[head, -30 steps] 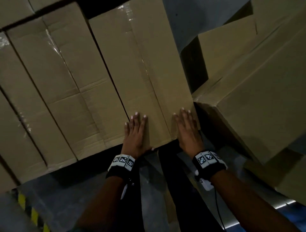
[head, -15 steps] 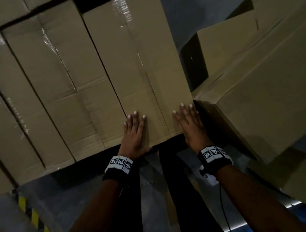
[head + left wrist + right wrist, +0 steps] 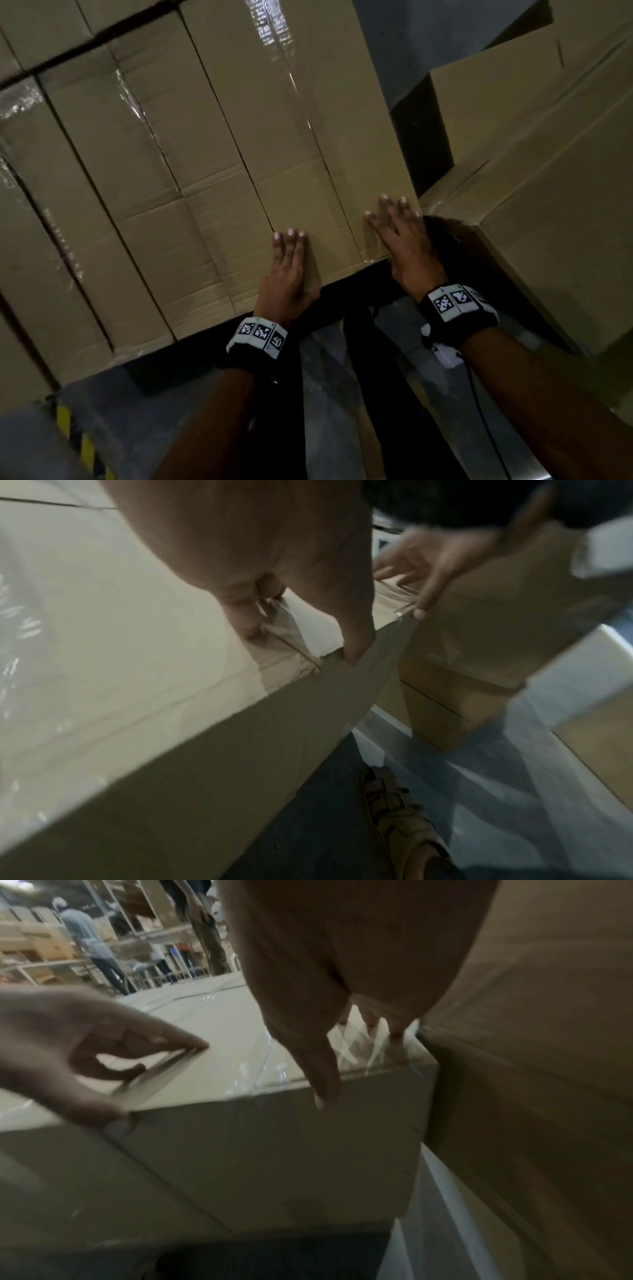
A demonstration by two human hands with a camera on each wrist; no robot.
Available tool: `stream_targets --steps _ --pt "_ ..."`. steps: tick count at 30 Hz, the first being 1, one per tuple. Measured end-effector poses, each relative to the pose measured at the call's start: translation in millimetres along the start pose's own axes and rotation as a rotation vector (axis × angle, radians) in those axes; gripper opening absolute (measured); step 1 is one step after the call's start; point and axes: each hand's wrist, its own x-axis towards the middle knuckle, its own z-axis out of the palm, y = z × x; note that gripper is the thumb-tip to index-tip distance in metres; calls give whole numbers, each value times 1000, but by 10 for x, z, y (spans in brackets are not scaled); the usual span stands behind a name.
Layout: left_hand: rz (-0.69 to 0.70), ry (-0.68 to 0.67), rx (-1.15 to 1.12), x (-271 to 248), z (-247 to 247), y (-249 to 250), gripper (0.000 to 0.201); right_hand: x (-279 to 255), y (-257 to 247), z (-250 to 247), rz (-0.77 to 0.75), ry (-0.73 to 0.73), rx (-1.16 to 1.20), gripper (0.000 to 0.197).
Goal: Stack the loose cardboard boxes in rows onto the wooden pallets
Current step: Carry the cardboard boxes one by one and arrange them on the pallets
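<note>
A long taped cardboard box (image 3: 298, 120) lies at the right end of a row of like boxes (image 3: 137, 178). My left hand (image 3: 287, 267) lies flat on its near end, fingers straight and thumb at the near edge. My right hand (image 3: 400, 236) presses flat on the near right corner. In the left wrist view my left hand's fingers (image 3: 240, 610) rest on the box top (image 3: 137, 642). In the right wrist view my right hand (image 3: 342, 1042) has its thumb over the box's front face (image 3: 274, 1150). No pallet shows under the boxes.
A pile of bigger cardboard boxes (image 3: 548, 178) stands close on the right, almost touching the pushed box's corner. Grey floor with a yellow-black stripe (image 3: 82, 442) lies below. My sandalled foot (image 3: 397, 813) is near the stack. People (image 3: 85, 934) stand by distant shelves.
The box has slid away from me, its near end drawing back from its neighbour's. My right hand has moved forward toward the right corner; the left hand has barely shifted.
</note>
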Motion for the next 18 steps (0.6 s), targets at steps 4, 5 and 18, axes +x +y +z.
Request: stream_targets --steps 4,5,18 --pt "12 -7 5 -17 2 -10 110 5 -23 -31 13 -6 -5 111" --pt "17 -5 5 -19 -2 -14 110 0 -21 -32 13 -5 -5 111" --pt "62 -38 12 -16 -29 -49 111 8 -45 -7 24 -1 20 110"
